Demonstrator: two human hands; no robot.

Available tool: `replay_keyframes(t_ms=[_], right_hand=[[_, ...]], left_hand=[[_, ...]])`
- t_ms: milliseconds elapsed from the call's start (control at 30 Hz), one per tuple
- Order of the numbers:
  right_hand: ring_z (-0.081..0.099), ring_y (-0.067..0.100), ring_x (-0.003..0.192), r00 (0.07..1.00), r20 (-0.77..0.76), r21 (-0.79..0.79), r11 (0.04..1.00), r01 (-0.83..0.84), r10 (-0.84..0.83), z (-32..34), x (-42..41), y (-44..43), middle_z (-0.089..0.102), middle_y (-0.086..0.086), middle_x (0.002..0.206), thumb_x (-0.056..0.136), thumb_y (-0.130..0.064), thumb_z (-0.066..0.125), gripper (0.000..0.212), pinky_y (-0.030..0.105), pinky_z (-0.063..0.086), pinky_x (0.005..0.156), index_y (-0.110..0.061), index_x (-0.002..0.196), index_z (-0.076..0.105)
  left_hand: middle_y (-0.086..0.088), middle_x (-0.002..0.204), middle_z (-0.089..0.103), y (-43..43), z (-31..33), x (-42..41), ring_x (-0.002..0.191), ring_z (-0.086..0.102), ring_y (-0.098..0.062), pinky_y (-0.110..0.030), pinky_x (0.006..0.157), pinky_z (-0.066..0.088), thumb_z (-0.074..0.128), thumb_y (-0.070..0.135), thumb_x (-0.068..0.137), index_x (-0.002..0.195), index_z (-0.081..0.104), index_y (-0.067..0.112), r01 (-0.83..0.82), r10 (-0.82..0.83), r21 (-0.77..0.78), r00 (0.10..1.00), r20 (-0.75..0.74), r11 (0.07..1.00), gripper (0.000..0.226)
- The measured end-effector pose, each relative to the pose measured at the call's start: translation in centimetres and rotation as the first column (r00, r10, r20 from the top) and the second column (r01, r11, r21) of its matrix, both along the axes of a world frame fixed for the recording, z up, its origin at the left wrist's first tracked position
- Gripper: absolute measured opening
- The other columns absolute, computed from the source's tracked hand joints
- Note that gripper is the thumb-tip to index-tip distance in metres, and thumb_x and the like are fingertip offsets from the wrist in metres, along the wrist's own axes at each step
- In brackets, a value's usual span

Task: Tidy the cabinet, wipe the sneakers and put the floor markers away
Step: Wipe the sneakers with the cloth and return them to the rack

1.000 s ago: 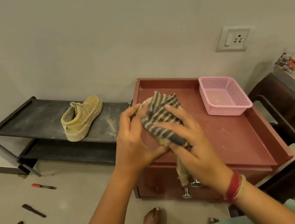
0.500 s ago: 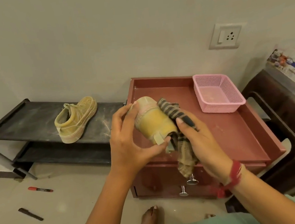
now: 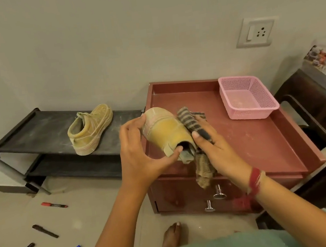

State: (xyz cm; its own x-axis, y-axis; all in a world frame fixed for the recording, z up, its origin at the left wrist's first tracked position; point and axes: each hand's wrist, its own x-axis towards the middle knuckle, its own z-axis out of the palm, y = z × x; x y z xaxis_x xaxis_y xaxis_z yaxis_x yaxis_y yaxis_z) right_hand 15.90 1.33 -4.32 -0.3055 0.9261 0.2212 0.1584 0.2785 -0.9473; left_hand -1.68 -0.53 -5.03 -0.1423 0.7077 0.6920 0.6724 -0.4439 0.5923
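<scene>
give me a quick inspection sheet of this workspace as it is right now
surface: maroon cabinet top, dusty with pale smears.
job's things: held sneaker above the cabinet; second sneaker on the black shoe rack; striped cloth; several markers on the floor, among them a red marker and a black marker.
clutter: pink basket at the cabinet's back right corner, looks empty.
hands: left hand grips the held sneaker; right hand holds the striped cloth against it.
cables: nothing seen.
surroundings: wall socket; dark chair on the right.
</scene>
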Motion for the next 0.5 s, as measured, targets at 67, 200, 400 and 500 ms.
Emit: replay_keyframes(t_ms=[67,200,400,500], right_hand=[[0.014,0.006,0.142,0.997,0.07,0.076,0.996,-0.045,0.04,-0.1,0.0,-0.8,0.028,-0.015,0.151,0.09,-0.048,0.049,0.034,0.04,0.014,0.118,-0.062,0.121,0.043],[0.014,0.005,0.142,0.988,0.15,0.136,0.989,-0.065,0.044,-1.5,0.5,0.0,0.026,-0.013,0.152,0.092,-0.041,0.048,0.04,0.037,0.014,0.118,-0.05,0.131,0.038],[0.032,0.009,0.136,0.974,-0.023,-0.084,0.971,0.224,-0.227,-2.3,2.0,1.9,0.037,-0.005,0.147,0.095,-0.026,0.048,0.034,0.041,0.028,0.114,-0.054,0.114,0.043],[0.028,0.001,0.136,0.988,0.054,0.061,0.988,0.141,-0.144,-1.5,0.9,1.0,0.036,-0.012,0.146,0.096,-0.025,0.046,0.039,0.036,0.026,0.115,-0.052,0.123,0.038]], left_hand=[[-0.016,0.114,0.049,-0.1,-0.1,-0.1,0.11,0.044,-0.012,-0.009,0.093,0.035,0.074,0.056,0.063,0.12,0.051,-0.006,0.01,-0.01,-0.009,1.0,-0.007,1.0,0.088],[-0.016,0.111,0.05,0.0,-0.2,-0.4,0.105,0.044,-0.008,-0.004,0.085,0.036,0.074,0.058,0.061,0.117,0.051,-0.005,-0.011,0.012,-0.041,0.999,0.034,0.999,0.087],[0.003,0.123,0.033,0.0,-0.7,-1.1,0.112,0.033,0.011,-0.009,0.084,0.043,0.066,0.063,0.067,0.133,0.041,0.012,-0.001,0.002,-0.15,1.0,0.009,0.989,0.088],[0.009,0.127,0.024,0.2,-1.1,-1.2,0.117,0.034,-0.006,-0.024,0.09,0.044,0.061,0.066,0.072,0.138,0.037,0.023,0.002,-0.012,-0.174,0.998,-0.061,0.985,0.082]])
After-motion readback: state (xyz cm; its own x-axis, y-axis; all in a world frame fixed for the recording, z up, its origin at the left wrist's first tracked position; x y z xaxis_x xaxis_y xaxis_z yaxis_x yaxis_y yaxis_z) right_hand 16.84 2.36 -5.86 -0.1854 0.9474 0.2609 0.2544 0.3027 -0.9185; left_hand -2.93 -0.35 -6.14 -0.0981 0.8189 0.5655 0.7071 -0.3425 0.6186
